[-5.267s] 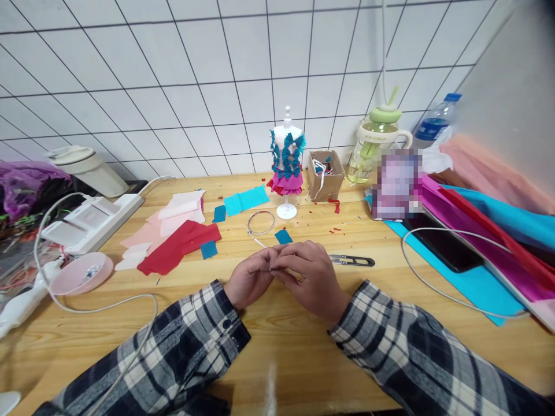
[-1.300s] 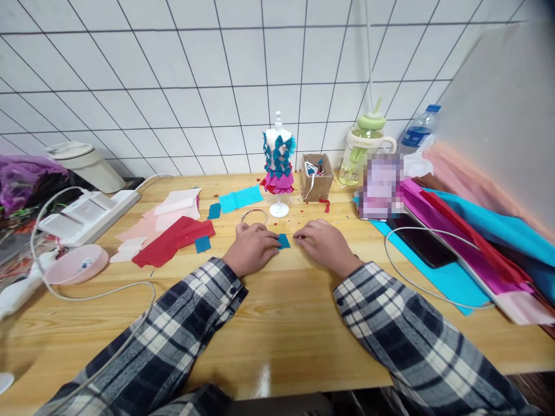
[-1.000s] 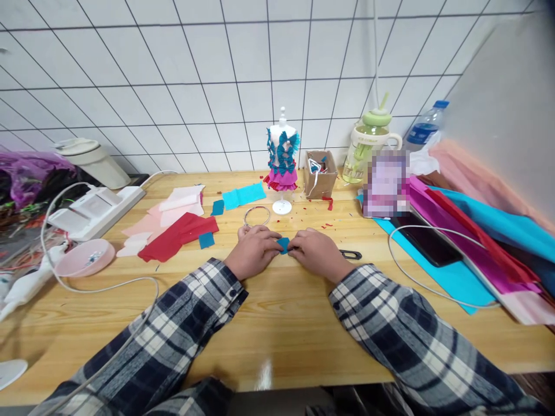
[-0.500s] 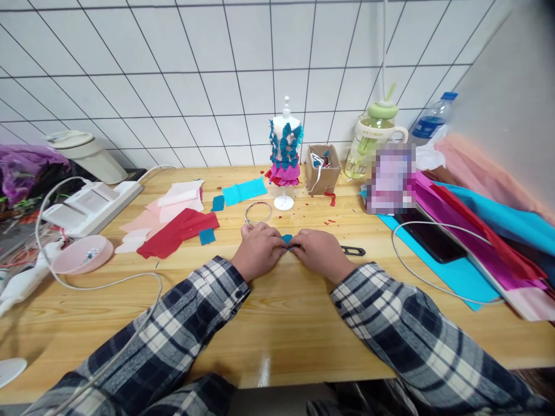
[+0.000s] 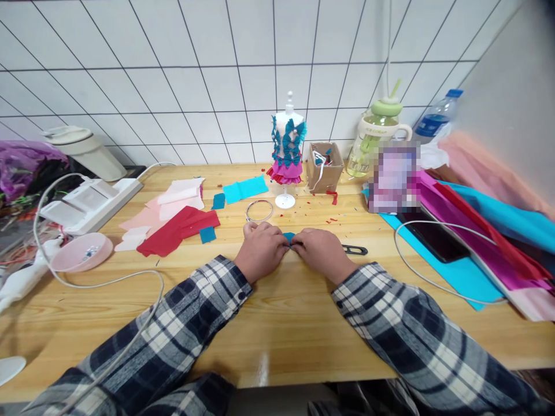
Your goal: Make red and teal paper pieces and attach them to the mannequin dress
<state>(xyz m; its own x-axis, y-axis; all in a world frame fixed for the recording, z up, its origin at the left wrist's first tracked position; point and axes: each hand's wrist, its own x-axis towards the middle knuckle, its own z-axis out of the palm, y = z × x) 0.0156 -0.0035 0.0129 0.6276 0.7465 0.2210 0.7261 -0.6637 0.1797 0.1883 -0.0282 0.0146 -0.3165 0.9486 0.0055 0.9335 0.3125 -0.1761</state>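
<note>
Hands point(image 5: 261, 251) point(image 5: 323, 253) pinching teal piece point(image 5: 288, 236), pink bowl point(image 5: 69, 261) holding bits point(image 5: 91, 251), box point(image 5: 326, 179) of scraps point(image 5: 321, 159)

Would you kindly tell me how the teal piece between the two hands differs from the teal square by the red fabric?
The teal piece is pinched between the left hand and the right hand, while the teal square lies untouched on the table. The hands hide much of the teal piece, so only a small bit shows; the teal square is in plain view, four-sided and flat. Both are teal.
</note>
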